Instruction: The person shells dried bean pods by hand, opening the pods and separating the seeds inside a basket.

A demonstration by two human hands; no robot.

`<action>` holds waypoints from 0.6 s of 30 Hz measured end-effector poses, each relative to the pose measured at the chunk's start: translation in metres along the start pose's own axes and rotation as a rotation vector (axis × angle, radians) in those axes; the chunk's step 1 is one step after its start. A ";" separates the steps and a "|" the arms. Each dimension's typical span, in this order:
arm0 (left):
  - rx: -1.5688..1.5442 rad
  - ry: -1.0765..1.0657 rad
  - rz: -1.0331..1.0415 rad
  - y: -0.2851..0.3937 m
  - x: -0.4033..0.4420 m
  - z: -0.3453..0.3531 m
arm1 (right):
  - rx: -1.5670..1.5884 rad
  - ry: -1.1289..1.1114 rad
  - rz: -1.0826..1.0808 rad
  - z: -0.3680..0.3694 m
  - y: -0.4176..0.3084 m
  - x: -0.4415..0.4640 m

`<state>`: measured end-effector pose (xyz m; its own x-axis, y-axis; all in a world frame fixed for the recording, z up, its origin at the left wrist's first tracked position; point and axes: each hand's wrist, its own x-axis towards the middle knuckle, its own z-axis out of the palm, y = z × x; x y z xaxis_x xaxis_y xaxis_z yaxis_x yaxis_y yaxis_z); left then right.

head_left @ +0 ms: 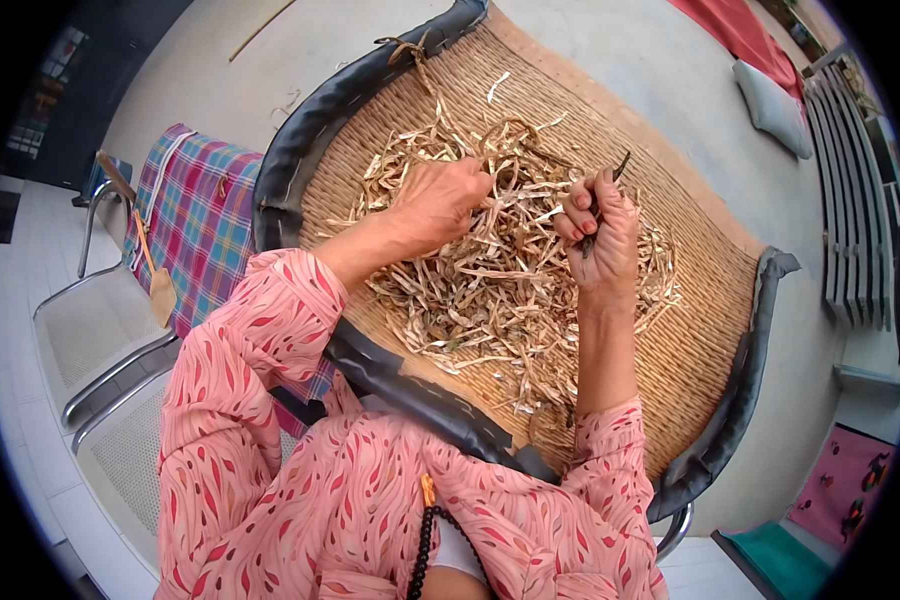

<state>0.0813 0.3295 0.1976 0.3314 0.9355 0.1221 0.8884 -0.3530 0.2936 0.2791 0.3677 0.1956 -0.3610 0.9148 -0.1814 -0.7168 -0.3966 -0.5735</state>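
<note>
A heap of dried, split bean pods (510, 290) lies on a woven winnowing tray (710, 330) with a dark, stitched rim. My left hand (445, 203) is at the upper left of the heap, its fingers curled and pressed together. Its fingertips face away from me, so what they pinch is hidden. Over the right part of the heap I hold up my right hand (602, 228), palm toward me, fingers folded. A thin dark stalk-like piece (622, 165) pokes out above its thumb, and more of it shows within the fingers.
Metal chairs (98, 322) stand at the left, with a checked cloth (202, 215) and a wooden paddle-shaped tool (162, 297) there. A grey cushion (773, 108) lies on the floor at upper right, near stacked slatted panels (850, 200). A thin stick (260, 30) lies behind the tray.
</note>
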 end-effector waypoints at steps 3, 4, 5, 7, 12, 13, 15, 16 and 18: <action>-0.347 0.143 -0.001 -0.008 0.002 -0.009 | -0.156 0.091 -0.028 0.003 0.002 -0.001; -0.390 0.148 -0.048 -0.009 0.003 -0.014 | -0.246 0.119 -0.038 0.005 0.004 -0.003; -0.492 0.113 -0.104 -0.010 0.003 -0.019 | -0.338 0.146 -0.047 0.008 0.007 -0.004; -0.696 0.039 -0.218 -0.007 0.001 -0.032 | -0.466 0.101 -0.075 0.011 0.018 -0.007; -0.995 -0.047 -0.232 0.001 -0.002 -0.032 | -0.516 -0.063 -0.080 0.029 0.036 -0.015; -1.015 -0.046 -0.221 0.003 -0.002 -0.029 | -0.447 -0.045 -0.059 0.029 0.038 -0.015; -1.083 -0.027 -0.251 0.005 -0.003 -0.025 | -0.310 -0.011 -0.015 0.027 0.043 -0.013; -1.131 -0.008 -0.292 0.006 -0.004 -0.024 | -0.257 -0.031 0.012 0.023 0.042 -0.012; -1.110 0.093 -0.337 0.003 -0.004 -0.020 | -0.167 -0.010 0.027 0.021 0.041 -0.010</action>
<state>0.0759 0.3245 0.2167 0.0659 0.9958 -0.0642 0.1456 0.0541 0.9879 0.2412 0.3405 0.1905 -0.3851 0.9029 -0.1909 -0.5980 -0.4017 -0.6936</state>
